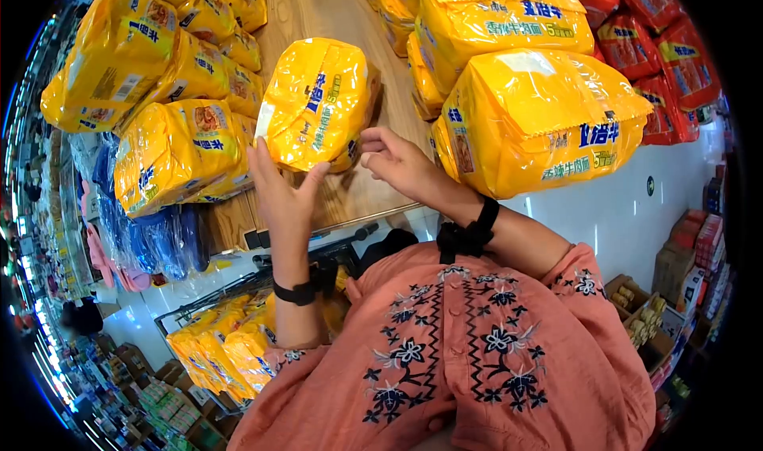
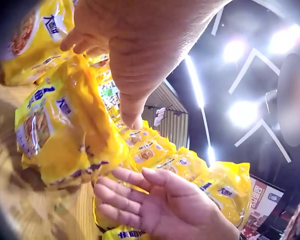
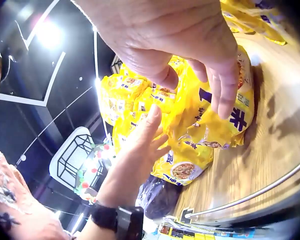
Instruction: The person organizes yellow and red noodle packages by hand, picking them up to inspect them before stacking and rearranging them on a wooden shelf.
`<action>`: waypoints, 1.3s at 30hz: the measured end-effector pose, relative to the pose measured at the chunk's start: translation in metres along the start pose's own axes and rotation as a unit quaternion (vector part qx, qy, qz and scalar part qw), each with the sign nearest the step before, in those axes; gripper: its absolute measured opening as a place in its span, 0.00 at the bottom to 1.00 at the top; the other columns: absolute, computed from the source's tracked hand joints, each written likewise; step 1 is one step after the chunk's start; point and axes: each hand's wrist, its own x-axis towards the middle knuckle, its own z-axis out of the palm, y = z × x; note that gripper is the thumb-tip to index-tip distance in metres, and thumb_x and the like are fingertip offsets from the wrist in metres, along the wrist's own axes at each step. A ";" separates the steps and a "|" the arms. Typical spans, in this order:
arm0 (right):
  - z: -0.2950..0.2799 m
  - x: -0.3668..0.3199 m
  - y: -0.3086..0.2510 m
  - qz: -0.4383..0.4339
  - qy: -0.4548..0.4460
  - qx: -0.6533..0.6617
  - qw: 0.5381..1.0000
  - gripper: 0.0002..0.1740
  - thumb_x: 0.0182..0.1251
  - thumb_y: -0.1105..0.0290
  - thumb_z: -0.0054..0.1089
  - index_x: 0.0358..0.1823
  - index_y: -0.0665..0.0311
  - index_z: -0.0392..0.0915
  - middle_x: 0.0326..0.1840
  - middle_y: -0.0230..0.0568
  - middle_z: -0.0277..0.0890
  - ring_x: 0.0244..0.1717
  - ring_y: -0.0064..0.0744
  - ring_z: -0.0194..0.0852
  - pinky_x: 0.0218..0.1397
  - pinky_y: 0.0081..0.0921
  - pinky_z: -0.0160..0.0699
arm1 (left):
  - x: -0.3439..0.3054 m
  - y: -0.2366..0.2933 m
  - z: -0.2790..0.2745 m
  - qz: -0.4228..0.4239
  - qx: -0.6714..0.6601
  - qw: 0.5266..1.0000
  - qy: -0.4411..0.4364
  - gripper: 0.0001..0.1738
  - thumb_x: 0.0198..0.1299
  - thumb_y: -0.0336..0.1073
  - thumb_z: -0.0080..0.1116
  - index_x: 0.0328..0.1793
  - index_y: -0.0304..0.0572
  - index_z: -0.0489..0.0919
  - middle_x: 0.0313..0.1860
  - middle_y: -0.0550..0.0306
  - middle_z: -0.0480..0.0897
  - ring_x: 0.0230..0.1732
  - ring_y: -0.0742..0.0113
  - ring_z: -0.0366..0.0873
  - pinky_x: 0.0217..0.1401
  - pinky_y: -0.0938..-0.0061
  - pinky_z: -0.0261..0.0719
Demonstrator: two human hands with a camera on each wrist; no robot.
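Note:
A yellow multipack of instant noodles [image 1: 318,85] stands on the wooden table, tilted a little in the head view. At its near left edge is my left hand [image 1: 280,193], fingers extended along the side and thumb spread at the near end. My right hand [image 1: 401,165] is at the pack's near right corner, fingers loosely bent. In the left wrist view the right hand [image 2: 162,200] shows its palm, with nothing in it, below the pack [image 2: 72,125]. The right wrist view has the right hand's fingers [image 3: 222,95] overlapping the pack's printed side.
Stacked yellow noodle packs [image 1: 183,145] line the left of the wooden table [image 1: 306,6]. Larger yellow packs [image 1: 540,125] stand close on the right, with red packs [image 1: 668,69] beyond. More yellow packs [image 1: 230,340] lie in a rack below the table edge.

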 end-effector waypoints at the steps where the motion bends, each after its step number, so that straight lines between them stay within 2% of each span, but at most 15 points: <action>1: 0.000 -0.001 -0.003 0.002 0.008 -0.005 1.000 0.25 0.77 0.66 0.55 0.70 0.69 0.66 0.62 0.44 0.73 0.56 0.29 0.76 0.57 0.28 0.80 | -0.006 -0.004 0.007 -0.001 0.004 1.000 -0.007 0.60 0.54 0.54 0.77 0.83 0.34 0.53 0.80 0.19 0.54 0.80 0.27 0.53 0.80 0.51 0.59; 6: 0.003 -0.006 -0.002 0.015 -0.001 0.003 1.000 0.24 0.76 0.66 0.56 0.68 0.70 0.67 0.60 0.44 0.74 0.54 0.28 0.77 0.56 0.26 0.80 | -0.003 0.000 0.031 -0.022 -0.017 1.000 0.012 0.62 0.52 0.46 0.80 0.85 0.38 0.50 0.81 0.18 0.45 0.81 0.24 0.49 0.79 0.52 0.59; 10: 0.004 -0.006 0.002 0.006 0.004 -0.012 1.000 0.25 0.76 0.66 0.57 0.68 0.70 0.67 0.59 0.45 0.75 0.53 0.27 0.76 0.56 0.26 0.79 | 0.029 -0.017 0.045 0.054 -0.037 0.998 0.026 0.61 0.51 0.37 0.80 0.85 0.39 0.49 0.81 0.17 0.42 0.81 0.22 0.48 0.79 0.53 0.60; 14: 0.006 0.000 0.012 0.000 0.009 -0.028 1.000 0.25 0.75 0.65 0.58 0.67 0.72 0.68 0.59 0.46 0.76 0.55 0.30 0.76 0.59 0.28 0.78 | 0.073 -0.038 0.060 0.139 -0.046 0.989 0.032 0.53 0.55 0.31 0.76 0.84 0.44 0.57 0.82 0.24 0.47 0.82 0.28 0.50 0.80 0.54 0.60; 15: 0.007 0.003 0.015 -0.005 0.015 -0.040 0.999 0.25 0.75 0.65 0.58 0.67 0.72 0.68 0.59 0.47 0.76 0.56 0.32 0.76 0.60 0.28 0.78 | 0.083 -0.042 0.063 0.138 -0.055 0.988 0.028 0.50 0.56 0.32 0.74 0.82 0.43 0.59 0.82 0.30 0.53 0.82 0.34 0.53 0.80 0.56 0.59; 19: 0.009 0.017 0.027 -0.002 0.032 -0.081 0.996 0.27 0.73 0.63 0.59 0.66 0.73 0.69 0.60 0.52 0.77 0.59 0.37 0.77 0.63 0.31 0.77 | 0.111 -0.054 0.069 0.194 -0.025 0.981 0.019 0.47 0.58 0.28 0.71 0.83 0.45 0.59 0.80 0.34 0.57 0.79 0.36 0.58 0.79 0.57 0.61; 22: 0.015 0.026 0.036 0.020 0.064 -0.116 0.991 0.30 0.71 0.59 0.58 0.64 0.76 0.70 0.58 0.60 0.78 0.58 0.47 0.80 0.62 0.36 0.77 | 0.109 -0.054 0.067 0.168 -0.081 0.982 0.024 0.48 0.59 0.29 0.71 0.83 0.40 0.57 0.79 0.34 0.59 0.79 0.36 0.59 0.79 0.58 0.62; 25: 0.024 0.031 0.045 0.014 0.075 -0.139 0.987 0.30 0.70 0.58 0.58 0.64 0.77 0.70 0.58 0.63 0.78 0.58 0.50 0.80 0.62 0.35 0.78 | 0.090 -0.056 0.062 0.133 -0.112 0.985 0.018 0.46 0.63 0.30 0.68 0.82 0.32 0.54 0.78 0.28 0.59 0.79 0.33 0.59 0.78 0.57 0.63; 28: 0.028 0.038 0.058 0.024 0.084 -0.141 0.986 0.31 0.69 0.58 0.59 0.64 0.77 0.70 0.55 0.62 0.80 0.55 0.50 0.81 0.60 0.35 0.78 | 0.064 -0.063 0.071 -0.022 -0.242 0.970 0.014 0.44 0.66 0.31 0.66 0.82 0.30 0.53 0.76 0.31 0.62 0.76 0.42 0.66 0.73 0.59 0.70; 29: 0.028 0.040 0.060 0.030 0.086 -0.138 0.986 0.31 0.68 0.58 0.59 0.64 0.77 0.70 0.54 0.61 0.80 0.55 0.50 0.81 0.60 0.36 0.78 | 0.055 -0.062 0.070 -0.070 -0.238 0.968 0.019 0.36 0.69 0.36 0.64 0.76 0.28 0.62 0.68 0.37 0.71 0.67 0.52 0.75 0.65 0.64 0.77; 30: 0.028 0.042 0.060 0.037 0.087 -0.134 0.986 0.32 0.67 0.58 0.59 0.64 0.77 0.70 0.54 0.61 0.80 0.54 0.50 0.81 0.59 0.36 0.78 | 0.053 -0.070 0.074 -0.090 -0.261 0.961 -0.021 0.33 0.69 0.38 0.64 0.73 0.28 0.65 0.65 0.39 0.74 0.64 0.55 0.76 0.63 0.66 0.78; 32: 0.029 0.044 0.060 0.049 0.090 -0.138 0.985 0.32 0.66 0.58 0.60 0.63 0.77 0.70 0.52 0.59 0.80 0.53 0.50 0.81 0.58 0.36 0.78 | 0.047 -0.092 0.085 -0.127 -0.306 0.938 -0.101 0.28 0.70 0.41 0.64 0.67 0.28 0.71 0.59 0.44 0.79 0.58 0.59 0.79 0.58 0.68 0.79; 33: 0.030 0.046 0.061 0.054 0.090 -0.145 0.984 0.32 0.66 0.58 0.60 0.63 0.77 0.71 0.51 0.59 0.80 0.52 0.50 0.81 0.57 0.37 0.78 | 0.043 -0.086 0.088 -0.123 -0.340 0.928 -0.088 0.25 0.71 0.48 0.62 0.60 0.31 0.76 0.50 0.51 0.83 0.49 0.65 0.80 0.52 0.72 0.79; 36: 0.033 0.047 0.059 0.068 0.089 -0.139 0.984 0.30 0.64 0.59 0.59 0.60 0.76 0.72 0.48 0.58 0.80 0.49 0.49 0.81 0.54 0.37 0.78 | 0.043 -0.066 0.086 -0.209 -0.428 0.866 -0.153 0.27 0.72 0.51 0.60 0.62 0.33 0.76 0.48 0.55 0.81 0.46 0.70 0.79 0.48 0.75 0.79; 39: 0.035 0.045 0.052 0.077 0.092 -0.142 0.983 0.27 0.64 0.60 0.58 0.58 0.75 0.73 0.46 0.57 0.80 0.47 0.47 0.81 0.53 0.37 0.78 | 0.046 -0.063 0.090 -0.226 -0.490 0.818 -0.200 0.26 0.73 0.54 0.58 0.58 0.35 0.77 0.46 0.57 0.81 0.44 0.72 0.78 0.45 0.78 0.79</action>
